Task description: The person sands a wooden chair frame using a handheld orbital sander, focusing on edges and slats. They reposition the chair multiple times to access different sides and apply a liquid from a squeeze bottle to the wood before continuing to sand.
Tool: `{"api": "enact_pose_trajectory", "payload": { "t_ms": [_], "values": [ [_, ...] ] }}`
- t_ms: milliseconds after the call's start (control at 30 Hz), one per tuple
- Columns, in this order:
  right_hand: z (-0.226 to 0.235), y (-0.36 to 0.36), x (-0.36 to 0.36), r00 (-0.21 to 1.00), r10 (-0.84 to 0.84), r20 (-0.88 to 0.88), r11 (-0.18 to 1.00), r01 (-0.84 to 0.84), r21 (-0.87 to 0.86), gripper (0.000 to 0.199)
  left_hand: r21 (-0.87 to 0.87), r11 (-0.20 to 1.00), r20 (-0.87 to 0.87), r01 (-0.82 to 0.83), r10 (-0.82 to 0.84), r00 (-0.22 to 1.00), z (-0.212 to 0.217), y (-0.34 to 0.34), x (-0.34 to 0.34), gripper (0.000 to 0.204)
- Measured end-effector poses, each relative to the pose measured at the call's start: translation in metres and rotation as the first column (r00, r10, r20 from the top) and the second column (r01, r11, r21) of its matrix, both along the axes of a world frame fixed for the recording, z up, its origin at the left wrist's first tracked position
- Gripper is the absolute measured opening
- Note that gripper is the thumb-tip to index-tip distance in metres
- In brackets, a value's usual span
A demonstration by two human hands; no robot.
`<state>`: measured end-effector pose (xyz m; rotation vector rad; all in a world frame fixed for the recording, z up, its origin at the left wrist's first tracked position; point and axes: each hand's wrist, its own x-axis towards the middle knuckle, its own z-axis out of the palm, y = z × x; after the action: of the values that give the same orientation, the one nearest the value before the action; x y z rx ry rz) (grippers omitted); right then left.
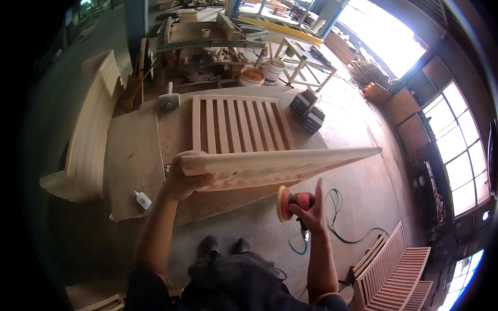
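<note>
Here, left hand gripping one slatted panel, right hand seemingly clasping one sander.

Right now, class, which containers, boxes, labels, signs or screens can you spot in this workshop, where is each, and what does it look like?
Glue bottle: small, white, lying at the workbench's near-left edge.
Two dark boxes: squarish, stacked at the bench's far-right corner.
White bucket: round, on the floor beyond the bench.
Tub: round, orange-brown contents, beside the bucket.
Signs or screens: none visible.

Pale slatted wooden panel, red sander with yellow pad, white glue bottle, black boxes, dusty tan table
</note>
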<state>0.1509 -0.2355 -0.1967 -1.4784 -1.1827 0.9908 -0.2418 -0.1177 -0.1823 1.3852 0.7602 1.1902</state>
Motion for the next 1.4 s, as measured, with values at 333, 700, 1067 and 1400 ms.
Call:
{"api": "enact_pose_trajectory", "payload": {
  "t_ms": [333, 700, 1067, 1400],
  "values": [
    [0.014, 0.029, 0.008, 0.91, 0.237, 0.339, 0.959, -0.276, 0.069, 0.138, 0.282, 0.854, 0.082, -0.436, 0.432, 0.898, -0.006, -0.062, 0.07, 0.033],
    [0.027, 0.015, 0.144, 0.989, 0.133, -0.061, 0.988, -0.128, 0.082, 0.104, 0.397, 0.825, -0.063, -0.402, 0.461, 0.885, 0.007, -0.086, 0.215, 0.029],
    [0.026, -0.06, -0.021, 0.896, -0.431, 0.108, 0.633, 0.215, 0.744, 0.073, 0.2, 0.978, -0.315, 0.063, 0.003, 0.949, -0.087, -0.046, 0.18, 0.019],
    [0.046, -0.04, -0.064, 0.861, -0.504, 0.071, 0.512, 0.231, 0.827, 0.057, 0.313, 0.95, -0.225, 0.0, 0.074, 0.972, -0.102, -0.046, 0.194, 0.02]
  ]
}}
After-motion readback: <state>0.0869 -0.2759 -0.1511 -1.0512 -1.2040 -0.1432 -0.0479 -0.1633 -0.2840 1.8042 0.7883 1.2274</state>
